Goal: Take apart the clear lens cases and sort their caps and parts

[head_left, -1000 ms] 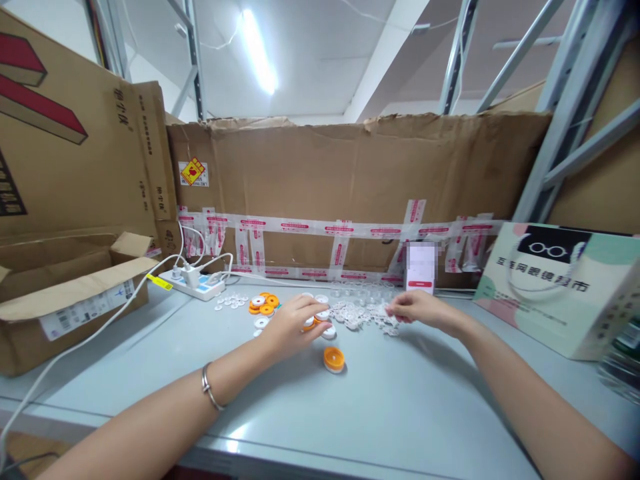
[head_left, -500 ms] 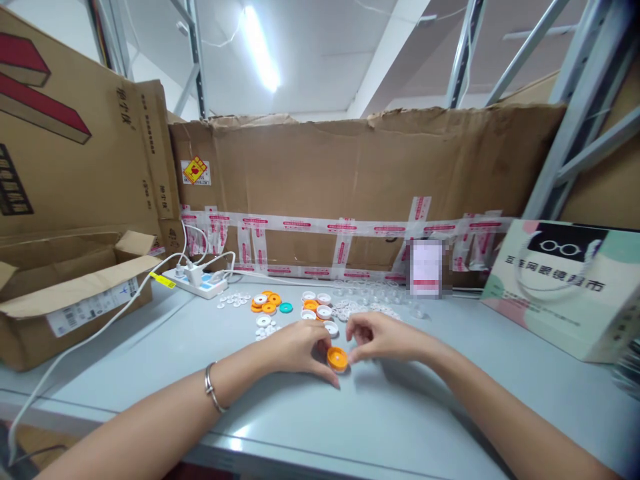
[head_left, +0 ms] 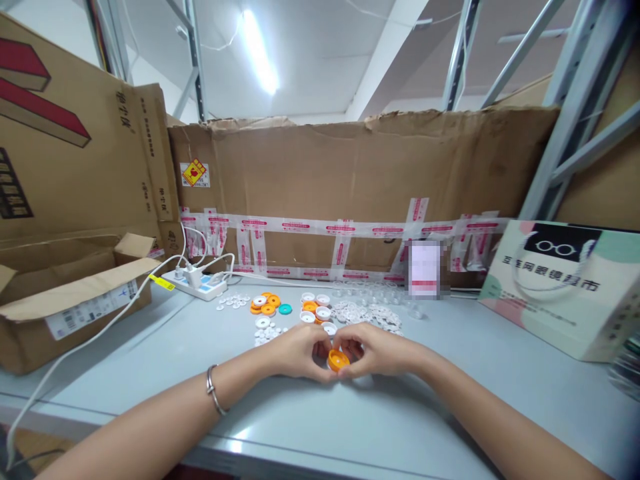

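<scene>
Between my two hands is a small round orange plastic cup-like part (head_left: 339,361), its hollow side facing up, with a pale spot at its centre. My left hand (head_left: 305,352) curls round its left side, thumb at the front. From the right, my right hand (head_left: 367,350) closes on it with thumb and fingers, and the two thumbs nearly meet. Just behind the hands lie white round caps (head_left: 323,313) and an orange one (head_left: 310,306). Small white pieces (head_left: 269,332) lie by my left hand, and a heap of whitish pieces (head_left: 383,316) is behind my right.
More orange discs (head_left: 269,309) and a teal disc (head_left: 285,309) lie left of centre. Clear round pieces (head_left: 370,291) sit at the back. A power strip (head_left: 200,285), an open carton (head_left: 75,293) and a glasses-shop bag (head_left: 555,287) flank the grey tabletop (head_left: 280,427).
My right hand has moved left and down onto the orange part. My left thumb has drawn in against it, and the hands are now closer together.
</scene>
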The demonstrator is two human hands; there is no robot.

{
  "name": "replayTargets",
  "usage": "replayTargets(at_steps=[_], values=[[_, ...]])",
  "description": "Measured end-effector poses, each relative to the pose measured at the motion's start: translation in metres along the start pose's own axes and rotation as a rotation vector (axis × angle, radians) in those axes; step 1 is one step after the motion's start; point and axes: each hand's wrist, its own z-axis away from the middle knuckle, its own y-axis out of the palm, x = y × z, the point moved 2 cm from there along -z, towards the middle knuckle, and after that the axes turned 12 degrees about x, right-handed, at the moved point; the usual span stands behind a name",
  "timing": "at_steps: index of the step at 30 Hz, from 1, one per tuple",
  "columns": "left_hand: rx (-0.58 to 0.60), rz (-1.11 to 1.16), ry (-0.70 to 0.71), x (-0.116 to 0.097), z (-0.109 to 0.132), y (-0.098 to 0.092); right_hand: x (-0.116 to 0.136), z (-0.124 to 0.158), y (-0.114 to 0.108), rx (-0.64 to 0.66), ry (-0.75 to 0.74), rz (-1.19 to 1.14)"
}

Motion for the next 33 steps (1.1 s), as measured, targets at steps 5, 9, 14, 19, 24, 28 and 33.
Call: replayTargets(at_steps=[5,9,14,19,24,28,33], values=[[-0.036,0.017,-0.025,0.001,0.000,0.002,-0.001,0.001,-0.001,0.000,-0.019,-0.024],[-0.024,0.069,-0.037,0.002,-0.001,0.002,-0.003,0.003,-0.003,0.025,0.006,-0.060],[-0.022,0.068,-0.054,0.002,-0.001,0.001,-0.005,0.004,-0.004,0.032,0.019,-0.120],[-0.020,0.075,-0.044,0.003,0.001,0.001,-0.006,0.005,-0.009,-0.009,0.034,-0.210],[0.038,0.091,-0.041,0.002,0.004,-0.005,-0.020,0.003,-0.016,-0.236,0.061,-0.378],[0.061,0.096,-0.042,0.002,0.006,-0.007,-0.034,-0.011,-0.011,-0.424,0.125,-0.254],[0.072,0.122,-0.004,-0.001,0.005,-0.007,-0.032,-0.028,-0.001,-0.509,0.131,-0.112]])
